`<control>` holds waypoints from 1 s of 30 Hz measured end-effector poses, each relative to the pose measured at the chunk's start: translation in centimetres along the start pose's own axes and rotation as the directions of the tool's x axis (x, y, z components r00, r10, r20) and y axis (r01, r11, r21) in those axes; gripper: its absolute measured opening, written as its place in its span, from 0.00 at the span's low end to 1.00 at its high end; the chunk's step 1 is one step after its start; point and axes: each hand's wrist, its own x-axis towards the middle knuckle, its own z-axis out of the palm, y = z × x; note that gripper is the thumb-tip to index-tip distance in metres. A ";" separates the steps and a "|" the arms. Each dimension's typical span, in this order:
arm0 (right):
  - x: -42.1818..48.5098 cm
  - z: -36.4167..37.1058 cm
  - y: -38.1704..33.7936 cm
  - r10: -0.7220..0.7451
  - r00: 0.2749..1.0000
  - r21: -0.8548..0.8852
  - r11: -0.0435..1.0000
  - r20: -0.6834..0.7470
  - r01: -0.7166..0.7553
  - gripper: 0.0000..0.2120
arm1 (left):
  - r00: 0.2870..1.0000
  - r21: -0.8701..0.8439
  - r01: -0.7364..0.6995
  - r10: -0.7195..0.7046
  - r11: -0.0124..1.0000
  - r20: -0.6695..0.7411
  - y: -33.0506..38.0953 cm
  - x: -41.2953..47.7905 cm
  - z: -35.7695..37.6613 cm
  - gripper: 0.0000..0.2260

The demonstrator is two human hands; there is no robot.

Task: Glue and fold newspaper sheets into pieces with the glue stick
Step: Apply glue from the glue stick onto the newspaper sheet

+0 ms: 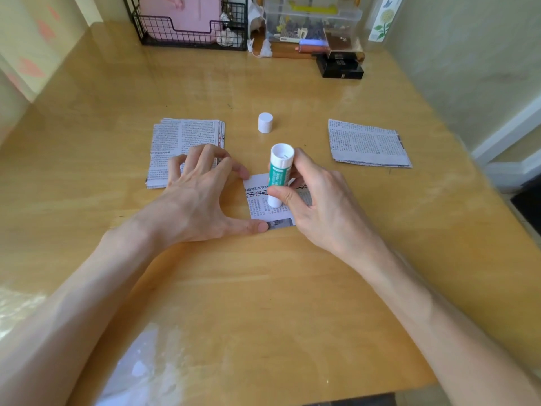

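A small newspaper sheet [260, 206] lies flat on the wooden table [263, 288] in the middle. My right hand [319, 200] grips a green and white glue stick [278, 174], which stands tilted with its lower end on the sheet. My left hand [202, 194] presses the sheet's left edge with thumb and index fingertip, the other fingers arched over the table. The glue stick's white cap [265, 122] stands on the table behind the sheet.
A stack of newspaper pieces [178, 142] lies at the left, partly under my left hand. Another stack [367, 143] lies at the right. At the back stand a black wire rack [190, 27], a clear plastic box [313, 22] and black boxes [341, 65].
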 end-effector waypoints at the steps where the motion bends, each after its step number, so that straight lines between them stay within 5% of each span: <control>1: -0.1 -0.3 0.2 0.010 1.000 -0.002 1.000 -0.004 -0.010 0.11 | 1.000 -0.005 0.000 0.000 1.000 0.002 0.0 0.0 0.0 0.46; 30: -2.0 -5.0 4.7 0.169 0.969 -0.102 0.977 -0.183 -0.189 0.10 | 1.000 -0.031 -0.002 0.002 1.000 0.021 0.1 -0.1 -0.2 0.46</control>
